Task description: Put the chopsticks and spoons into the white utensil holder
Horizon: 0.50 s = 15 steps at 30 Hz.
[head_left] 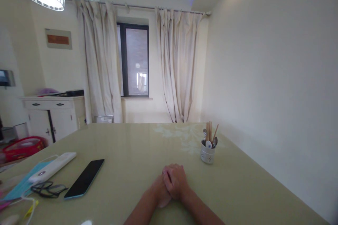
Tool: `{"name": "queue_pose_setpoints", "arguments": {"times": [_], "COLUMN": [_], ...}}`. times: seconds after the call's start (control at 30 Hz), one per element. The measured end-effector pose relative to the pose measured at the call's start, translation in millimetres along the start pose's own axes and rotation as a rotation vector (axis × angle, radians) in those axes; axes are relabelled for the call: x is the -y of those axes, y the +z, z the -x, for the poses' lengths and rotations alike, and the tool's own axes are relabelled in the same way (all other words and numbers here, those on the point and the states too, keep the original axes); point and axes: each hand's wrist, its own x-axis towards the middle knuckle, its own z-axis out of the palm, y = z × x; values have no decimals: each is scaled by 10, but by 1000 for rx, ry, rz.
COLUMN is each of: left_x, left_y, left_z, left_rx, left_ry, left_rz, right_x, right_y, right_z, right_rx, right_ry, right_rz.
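Note:
My two hands rest clasped together on the table (126,168), near its front edge in the middle of the view. My right hand (177,179) lies over my left hand (160,190), with its fingers folded round it. The left hand is closed against the right, and most of its fingers are hidden. No object shows in either hand. Nearest to them, off to the right, stands a white perforated utensil holder (207,155) with wooden chopsticks (210,132) and several spoons (205,133) upright in it.
At the left lie a dark-screened phone (85,178), black-framed glasses (49,189), a white power strip (52,167) and a blue face mask (19,186). A white cabinet (63,119) and a red basket (25,149) stand beyond. A wall (277,95) borders the table's right side.

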Motion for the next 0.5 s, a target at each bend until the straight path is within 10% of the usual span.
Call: {"name": "queue_pose_setpoints", "arguments": {"times": [0.5], "left_x": [-71], "left_y": [-36], "left_z": [12], "left_rx": [-3], "left_ry": [-64], "left_rz": [105], "right_x": [-20], "right_y": [79], "right_z": [70], "right_rx": [-50], "right_ry": [-46], "right_rz": [27]}}
